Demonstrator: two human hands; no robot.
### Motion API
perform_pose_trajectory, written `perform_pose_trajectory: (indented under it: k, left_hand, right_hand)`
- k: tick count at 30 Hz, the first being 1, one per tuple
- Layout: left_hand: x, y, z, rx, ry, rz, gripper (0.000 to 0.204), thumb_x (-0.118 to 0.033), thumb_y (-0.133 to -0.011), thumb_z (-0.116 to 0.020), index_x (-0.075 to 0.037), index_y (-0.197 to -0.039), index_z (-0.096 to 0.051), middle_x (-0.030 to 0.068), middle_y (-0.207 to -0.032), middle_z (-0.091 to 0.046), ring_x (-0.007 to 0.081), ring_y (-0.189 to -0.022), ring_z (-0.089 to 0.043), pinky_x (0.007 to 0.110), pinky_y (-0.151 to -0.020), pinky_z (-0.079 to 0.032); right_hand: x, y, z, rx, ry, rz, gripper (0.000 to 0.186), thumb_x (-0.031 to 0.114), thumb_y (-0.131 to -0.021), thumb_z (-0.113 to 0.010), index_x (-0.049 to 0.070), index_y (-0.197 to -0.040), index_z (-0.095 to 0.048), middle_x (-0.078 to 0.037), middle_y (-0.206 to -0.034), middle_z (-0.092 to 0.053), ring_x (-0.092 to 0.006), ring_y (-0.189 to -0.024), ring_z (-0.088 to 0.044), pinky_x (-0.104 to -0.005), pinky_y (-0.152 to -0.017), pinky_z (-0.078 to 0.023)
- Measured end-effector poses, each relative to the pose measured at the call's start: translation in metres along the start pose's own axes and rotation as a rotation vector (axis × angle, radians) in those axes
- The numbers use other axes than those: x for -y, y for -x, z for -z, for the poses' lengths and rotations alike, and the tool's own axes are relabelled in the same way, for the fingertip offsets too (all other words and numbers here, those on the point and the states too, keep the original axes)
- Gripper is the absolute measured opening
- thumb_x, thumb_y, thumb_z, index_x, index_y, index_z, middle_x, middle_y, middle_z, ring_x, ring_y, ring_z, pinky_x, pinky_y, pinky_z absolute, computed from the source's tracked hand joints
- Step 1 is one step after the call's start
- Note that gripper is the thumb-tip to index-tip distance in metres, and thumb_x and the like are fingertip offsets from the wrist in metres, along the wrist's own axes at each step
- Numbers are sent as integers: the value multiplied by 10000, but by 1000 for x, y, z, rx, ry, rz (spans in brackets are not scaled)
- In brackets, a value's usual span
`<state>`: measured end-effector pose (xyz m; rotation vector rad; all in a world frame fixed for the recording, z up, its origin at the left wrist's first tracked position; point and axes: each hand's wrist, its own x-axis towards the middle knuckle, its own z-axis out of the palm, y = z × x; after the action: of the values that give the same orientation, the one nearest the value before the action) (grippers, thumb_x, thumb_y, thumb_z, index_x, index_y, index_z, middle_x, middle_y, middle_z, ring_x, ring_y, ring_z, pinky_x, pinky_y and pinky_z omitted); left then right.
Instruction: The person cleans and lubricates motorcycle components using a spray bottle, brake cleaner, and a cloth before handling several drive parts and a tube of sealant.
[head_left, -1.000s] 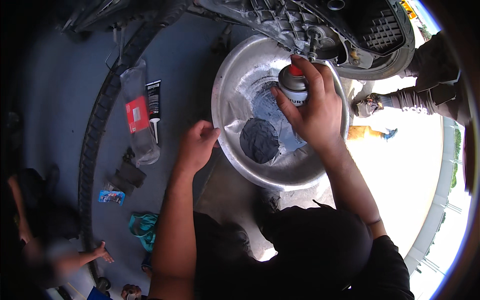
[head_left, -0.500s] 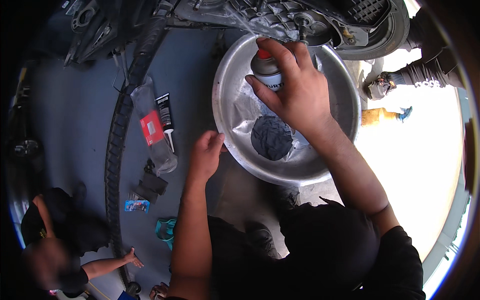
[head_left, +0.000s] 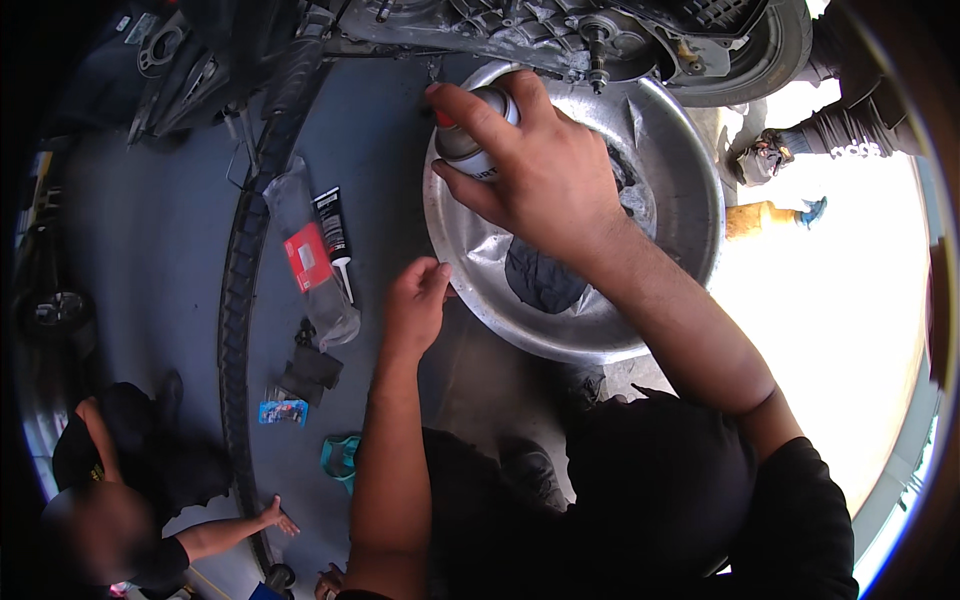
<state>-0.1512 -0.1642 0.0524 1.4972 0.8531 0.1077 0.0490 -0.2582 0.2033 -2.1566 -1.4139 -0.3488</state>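
Note:
My right hand (head_left: 545, 175) is closed round an aerosol can (head_left: 468, 145) with a red nozzle, held over the left part of a dented metal basin (head_left: 688, 230), just below a greasy vehicle casing (head_left: 520, 32); my index finger lies at the nozzle. My left hand (head_left: 420, 300) is closed on the basin's left rim, fingertips mostly hidden. A crumpled dark lump (head_left: 540, 282) lies in the basin, partly behind my right arm. A threaded shaft (head_left: 598, 65) sticks down from the casing toward the basin.
A tube (head_left: 333, 230), a plastic pouch with red card (head_left: 305, 260), dark pieces (head_left: 310, 375) and teal cloth (head_left: 340, 460) lie on the left floor, beside a long ridged black strip (head_left: 240, 310). A co-worker (head_left: 150, 470) crouches lower left. Another person's legs (head_left: 840, 135) are at right, near a tyre (head_left: 770, 65).
My right hand and the can have moved left and up across the basin. A spray streak seen half a second ago no longer shows. My left hand stays at the rim.

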Motion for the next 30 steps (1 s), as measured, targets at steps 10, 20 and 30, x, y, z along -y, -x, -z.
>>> perform_pose_trajectory:
  k: [10,20,30]
  left_hand:
    - [-1,0,0,8,58,1,198,-218,-1029,-597,-25,-1006,-632,9,-879,-664,82,-780,-629,251,-754,-518]
    - [-8,6,-4,-12,17,21,210,-229,-1028,-599,-24,-990,-627,12,-870,-666,90,-776,-631,255,-750,-520]
    - [-6,1,-6,-55,-10,-4,223,-199,-1013,-611,20,-972,-622,40,-822,-672,117,-744,-646,277,-701,-510]
  right_hand:
    - [6,-21,3,-127,29,-9,613,386,-810,-794,316,-1358,-528,-135,-1103,-572,-307,-771,-704,-408,-595,-591]
    - [9,-23,4,-150,14,17,614,395,-809,-794,321,-1357,-529,-155,-1127,-572,-319,-777,-709,-413,-604,-591]
    - [16,-17,-2,26,-43,35,541,315,-842,-735,305,-1325,-492,-206,-1153,-551,-330,-805,-721,-420,-595,-615]
